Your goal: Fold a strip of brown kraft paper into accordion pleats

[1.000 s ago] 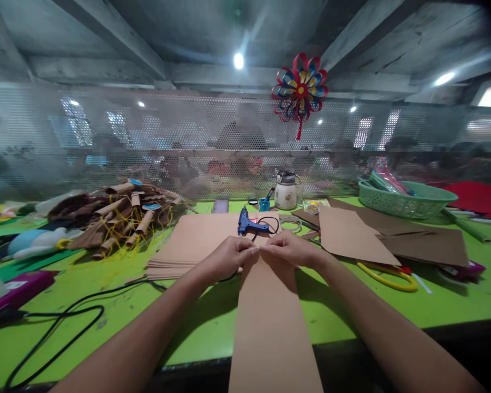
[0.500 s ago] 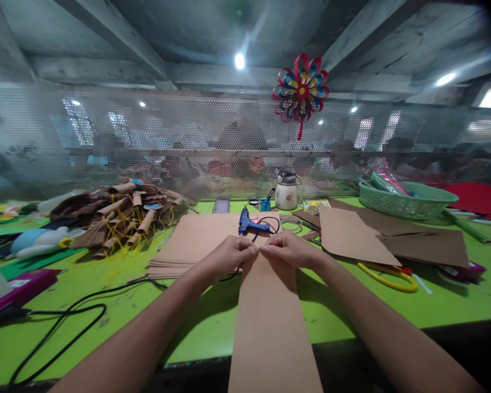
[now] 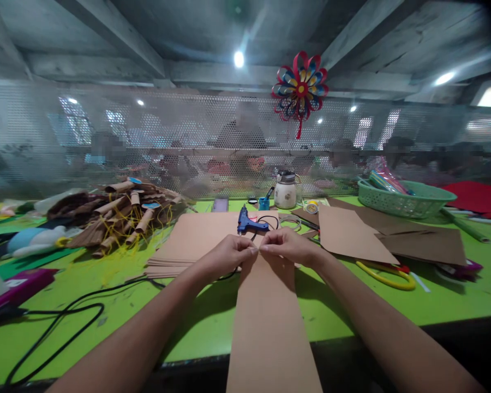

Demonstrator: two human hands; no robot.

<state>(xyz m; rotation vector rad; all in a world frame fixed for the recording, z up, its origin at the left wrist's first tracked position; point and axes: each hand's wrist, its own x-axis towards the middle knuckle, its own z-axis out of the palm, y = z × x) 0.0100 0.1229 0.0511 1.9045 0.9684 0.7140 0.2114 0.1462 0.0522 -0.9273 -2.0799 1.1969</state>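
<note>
A long strip of brown kraft paper [image 3: 270,322] runs from the middle of the green table toward me and past its front edge. My left hand [image 3: 232,252] pinches the strip's far end, thumb against fingers. Close beside it, my right hand [image 3: 289,246] pinches the same end, the two thumbs nearly meeting. Just beyond my fingers a blue glue gun [image 3: 251,222] rests on a stack of brown paper sheets [image 3: 200,232]. The exact edge between my fingertips is hidden.
At left lies a heap of rolled brown paper pieces with yellow strings [image 3: 123,213]; a black cable [image 3: 65,311] loops nearby. Rightward are loose brown sheets [image 3: 352,234], yellow-handled scissors [image 3: 387,277] and a green basket [image 3: 409,204]. A white jar [image 3: 285,194] stands behind, before a perforated screen [image 3: 180,125].
Both hands keep their pinch on the paper's far end, with hardly any movement. The whole view has shifted very slightly.
</note>
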